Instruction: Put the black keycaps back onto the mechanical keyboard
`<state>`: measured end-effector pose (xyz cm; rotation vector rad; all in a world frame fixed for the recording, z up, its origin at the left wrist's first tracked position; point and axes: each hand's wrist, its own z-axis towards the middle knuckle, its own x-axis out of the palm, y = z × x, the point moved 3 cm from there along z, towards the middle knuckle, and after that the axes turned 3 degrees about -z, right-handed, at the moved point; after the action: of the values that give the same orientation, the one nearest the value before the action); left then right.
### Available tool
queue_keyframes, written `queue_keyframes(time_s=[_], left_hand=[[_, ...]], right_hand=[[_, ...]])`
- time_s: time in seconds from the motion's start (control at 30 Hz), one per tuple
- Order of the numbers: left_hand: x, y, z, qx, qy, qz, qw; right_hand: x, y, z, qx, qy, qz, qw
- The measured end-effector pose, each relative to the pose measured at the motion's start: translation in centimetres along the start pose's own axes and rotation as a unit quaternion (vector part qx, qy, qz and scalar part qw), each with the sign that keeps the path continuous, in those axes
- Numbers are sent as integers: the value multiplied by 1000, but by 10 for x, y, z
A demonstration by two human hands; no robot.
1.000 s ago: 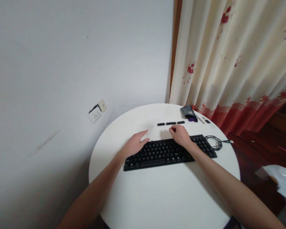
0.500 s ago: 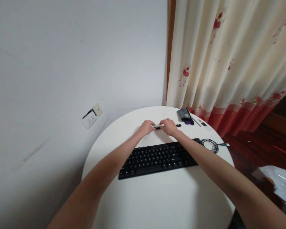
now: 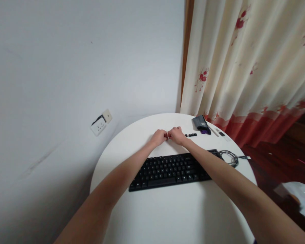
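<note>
Above the far side of the white table, my left hand [image 3: 159, 137] and my right hand [image 3: 176, 135] meet fingertip to fingertip. The fingers of both are closed in a pinch, and what lies between them is hidden or too small to make out. Just right of my right hand, several small black keycaps [image 3: 192, 135] lie in a row on the tabletop. Nearer to me is a black keyboard [image 3: 167, 169], partly covered by both forearms. Its coiled cable [image 3: 230, 157] rests at the right end.
The round white table [image 3: 178, 210] stands against the wall with a socket [image 3: 98, 126]. A dark grey pouch [image 3: 199, 122] with something purple beneath, a whitish pen-like stick [image 3: 213, 129] and a small black piece [image 3: 221, 134] lie at the back right. A patterned curtain [image 3: 226, 74] hangs behind.
My hands have come together and their fingers have closed. Small black keycaps between the hands are now hidden from sight. The whole view has shifted slightly.
</note>
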<state>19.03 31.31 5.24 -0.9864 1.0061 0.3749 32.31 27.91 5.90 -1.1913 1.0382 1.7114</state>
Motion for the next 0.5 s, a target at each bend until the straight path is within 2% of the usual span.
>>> queue_keyframes(time_s=[0.1, 0.23, 0.37, 0.5], left_hand=[[-11, 1, -20, -12, 6, -37, 999], [-22, 0, -60, -36, 21, -102, 994], [-22, -4, -95, -54, 26, -152, 987], [-16, -10, -111, -76, 27, -222, 972]], right_hand=[[-8, 7, -9, -13, -16, 36, 999], [-13, 19, -34, -22, -33, 116, 993], [-5, 29, -60, -21, -42, 275, 960], [8, 36, -75, -19, -39, 344, 938]])
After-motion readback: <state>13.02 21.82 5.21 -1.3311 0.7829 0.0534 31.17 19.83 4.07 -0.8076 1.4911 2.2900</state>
